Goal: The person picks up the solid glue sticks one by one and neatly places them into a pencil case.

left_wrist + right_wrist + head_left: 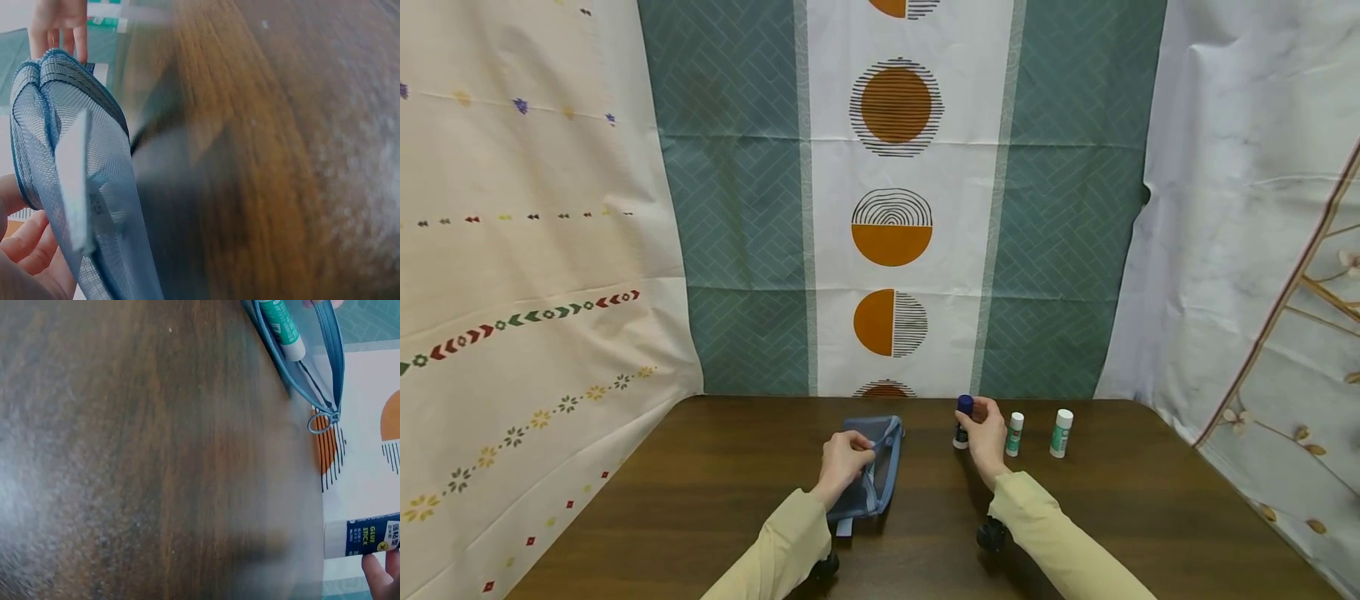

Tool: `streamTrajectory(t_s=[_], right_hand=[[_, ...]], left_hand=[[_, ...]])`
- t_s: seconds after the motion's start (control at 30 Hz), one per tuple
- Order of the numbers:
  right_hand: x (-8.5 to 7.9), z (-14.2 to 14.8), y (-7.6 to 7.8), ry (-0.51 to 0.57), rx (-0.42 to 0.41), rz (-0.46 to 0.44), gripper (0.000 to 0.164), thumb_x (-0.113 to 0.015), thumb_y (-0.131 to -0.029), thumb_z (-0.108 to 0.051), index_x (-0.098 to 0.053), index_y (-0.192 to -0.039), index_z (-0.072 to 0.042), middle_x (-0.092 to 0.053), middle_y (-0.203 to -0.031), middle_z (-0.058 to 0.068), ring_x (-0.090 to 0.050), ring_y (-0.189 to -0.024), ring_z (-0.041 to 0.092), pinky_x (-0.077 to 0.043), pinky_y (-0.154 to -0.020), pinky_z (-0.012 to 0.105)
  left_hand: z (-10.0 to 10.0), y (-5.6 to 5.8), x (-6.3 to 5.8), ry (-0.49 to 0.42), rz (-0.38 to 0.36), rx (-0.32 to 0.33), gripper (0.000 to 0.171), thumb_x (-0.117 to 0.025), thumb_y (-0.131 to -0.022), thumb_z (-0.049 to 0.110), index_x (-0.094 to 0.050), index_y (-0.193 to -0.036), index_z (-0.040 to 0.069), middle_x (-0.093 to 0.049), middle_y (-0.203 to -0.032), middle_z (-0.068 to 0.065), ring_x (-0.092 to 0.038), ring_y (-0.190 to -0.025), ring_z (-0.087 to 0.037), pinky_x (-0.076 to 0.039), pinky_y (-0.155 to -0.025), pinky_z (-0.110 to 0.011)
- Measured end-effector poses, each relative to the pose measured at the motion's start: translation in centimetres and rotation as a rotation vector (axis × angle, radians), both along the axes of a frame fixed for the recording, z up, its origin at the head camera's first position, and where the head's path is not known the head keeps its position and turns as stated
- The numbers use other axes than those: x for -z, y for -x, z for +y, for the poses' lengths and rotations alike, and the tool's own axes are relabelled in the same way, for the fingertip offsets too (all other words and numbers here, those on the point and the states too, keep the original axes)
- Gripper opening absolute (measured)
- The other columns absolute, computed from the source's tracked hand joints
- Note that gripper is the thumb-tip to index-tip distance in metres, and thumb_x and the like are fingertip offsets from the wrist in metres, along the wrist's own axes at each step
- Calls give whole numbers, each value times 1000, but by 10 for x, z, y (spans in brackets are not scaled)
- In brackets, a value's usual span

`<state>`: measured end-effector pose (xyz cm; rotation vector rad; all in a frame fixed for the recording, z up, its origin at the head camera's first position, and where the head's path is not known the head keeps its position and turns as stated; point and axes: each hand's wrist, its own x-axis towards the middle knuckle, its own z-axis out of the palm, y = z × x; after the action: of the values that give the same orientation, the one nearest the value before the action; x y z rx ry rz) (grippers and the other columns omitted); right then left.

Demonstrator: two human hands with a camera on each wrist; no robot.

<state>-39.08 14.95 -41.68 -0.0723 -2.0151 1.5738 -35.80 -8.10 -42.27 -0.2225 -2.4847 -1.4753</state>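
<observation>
Blue, probably floppy, the pouch (892, 473) suits the left hand's (842, 461) pinch at its rim; the right hand (987, 435) grips a stiff-looking glue stick (960, 437) near the table's (700, 500) far edge.

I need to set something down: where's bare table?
Bare: the table between its left edge and the mesh pouch, and right of the two standing green tubes. Crowded: around those tubes, the navy glue stick and right hand.

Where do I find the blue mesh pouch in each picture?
Head: the blue mesh pouch is at lower middle, held by the left hand.
Left wrist: the blue mesh pouch looms large down the left side.
Right wrist: the blue mesh pouch is at upper right, cut off by the top edge.
Shared landmark: the brown table.
</observation>
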Motion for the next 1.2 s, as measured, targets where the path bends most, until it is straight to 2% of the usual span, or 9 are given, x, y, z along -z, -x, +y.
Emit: streamTrajectory(t_s=[0.3,0.47,0.73,1.2], right_hand=[[-2,1,-1,37,-132,-26,38,-68,-79,-4,-52,-113,5,-56,-103,21,-54,-94,33,-46,-76,41],[-2,3,-1,83,-179,-53,40,-68,-79,-4,-52,-115,4,-56,-103,19,-54,-92,29,-49,-72,37],[-3,7,-2,121,-205,-59,40,-66,-80,-2,-52,-116,7,-55,-100,20,-55,-87,24,-48,-74,44],[-9,11,-8,200,-298,-97,41,-65,-82,-5,-50,-118,7,-53,-100,19,-56,-83,21,-46,-77,47]], left_hand=[[2,1,1,15,-7,-20,5,-67,-74,2,-65,-78,2,-56,-64,-2,-50,-45,-12,-46,-44,-27],[2,1,2,11,-10,-22,5,-67,-73,3,-65,-78,2,-55,-64,-2,-51,-46,-12,-46,-44,-28],[2,1,1,10,1,-16,5,-67,-73,2,-64,-77,2,-55,-63,-1,-51,-46,-13,-46,-44,-28],[1,2,2,0,-1,-13,6,-67,-73,2,-65,-78,1,-56,-64,-1,-52,-47,-14,-47,-45,-28]])
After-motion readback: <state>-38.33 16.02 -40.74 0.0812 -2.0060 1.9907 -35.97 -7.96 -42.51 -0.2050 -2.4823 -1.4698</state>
